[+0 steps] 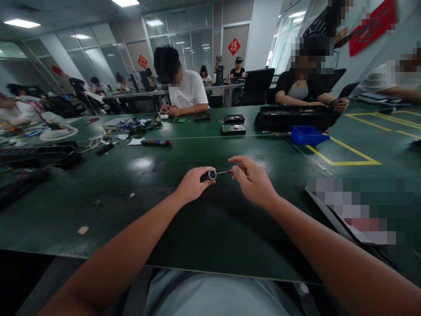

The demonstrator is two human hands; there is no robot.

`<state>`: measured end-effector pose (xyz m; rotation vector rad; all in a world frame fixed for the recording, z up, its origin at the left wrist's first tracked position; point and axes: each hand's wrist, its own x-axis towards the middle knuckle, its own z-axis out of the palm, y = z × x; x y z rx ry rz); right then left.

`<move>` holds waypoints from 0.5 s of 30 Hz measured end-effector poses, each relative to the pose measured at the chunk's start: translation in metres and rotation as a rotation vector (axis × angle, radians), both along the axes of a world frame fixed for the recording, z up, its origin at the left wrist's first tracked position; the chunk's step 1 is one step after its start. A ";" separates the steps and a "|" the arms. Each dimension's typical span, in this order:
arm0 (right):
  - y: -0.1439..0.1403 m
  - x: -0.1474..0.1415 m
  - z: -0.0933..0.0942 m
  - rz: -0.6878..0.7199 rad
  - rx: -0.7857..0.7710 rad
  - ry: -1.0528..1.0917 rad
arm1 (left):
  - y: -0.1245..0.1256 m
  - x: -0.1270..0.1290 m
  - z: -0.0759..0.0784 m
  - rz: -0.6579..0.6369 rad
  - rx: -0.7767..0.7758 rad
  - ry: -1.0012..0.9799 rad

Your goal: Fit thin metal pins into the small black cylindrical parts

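Broadly, a dark green table point(98, 206) fills the view, and both bare forearms run up from the 6 o'clock edge to meet near its middle. Across it, from 11 to 2 o'clock, other people sit at their own work, and red signs hang on the far wall; the one at 12 o'clock point(233, 46) bears a single yellow character too small to read. A blue tray point(308, 134) sits at 2 o'clock beside yellow floor-style tape lines point(348, 151). The left hand point(192, 184) is curled shut around a short black cylindrical handle point(208, 175), whose silver end faces 3 o'clock. The right hand point(253, 177) pinches a thin metal bit point(223, 172) with a red collar between thumb and forefinger, its tip at the handle's silver end. Handle and bit lie between the two hands, held just above the table.
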<state>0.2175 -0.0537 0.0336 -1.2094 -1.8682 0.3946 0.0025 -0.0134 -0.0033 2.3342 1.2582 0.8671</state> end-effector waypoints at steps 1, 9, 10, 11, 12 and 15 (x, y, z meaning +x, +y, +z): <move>-0.001 0.000 0.001 0.007 -0.011 -0.006 | 0.000 0.000 0.000 0.002 -0.002 0.002; 0.003 -0.002 -0.004 -0.048 -0.048 0.187 | 0.000 0.001 0.001 0.002 -0.008 -0.006; 0.005 -0.002 -0.005 -0.036 -0.063 0.254 | 0.000 0.001 0.001 0.008 -0.006 -0.007; 0.007 -0.002 -0.007 -0.019 -0.084 0.321 | 0.000 0.001 0.001 0.015 -0.004 -0.006; 0.009 -0.003 -0.009 0.002 -0.112 0.385 | -0.001 0.001 0.002 0.019 -0.003 -0.001; 0.015 -0.005 -0.014 0.022 -0.182 0.579 | -0.002 0.000 0.003 0.003 0.000 0.020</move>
